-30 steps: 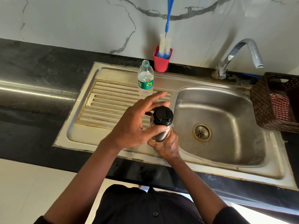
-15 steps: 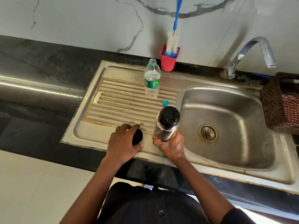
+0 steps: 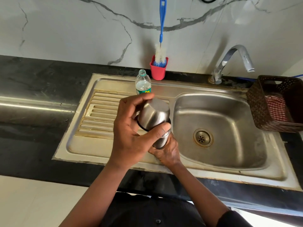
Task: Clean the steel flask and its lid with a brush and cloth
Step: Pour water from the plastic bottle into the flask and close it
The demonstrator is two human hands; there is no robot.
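Two-handed grip on flask at the sink lip; drop and knock-over risks
Sink [image 3: 229,110] basin opens just right of the fingers; anything that slips likely clatters in and dents; steel flask [image 3: 161,140] is held low by the right hand [image 3: 165,153], fingers wrapped round its base, mostly hidden; left hand [image 3: 131,128] curls fingers and thumb round the smooth steel lid [image 3: 154,113] at the flask's top, seated or loose I cannot tell; a hard twist could jerk it free; open water bottle [image 3: 143,84] just beyond the left fingertips could get knocked over.
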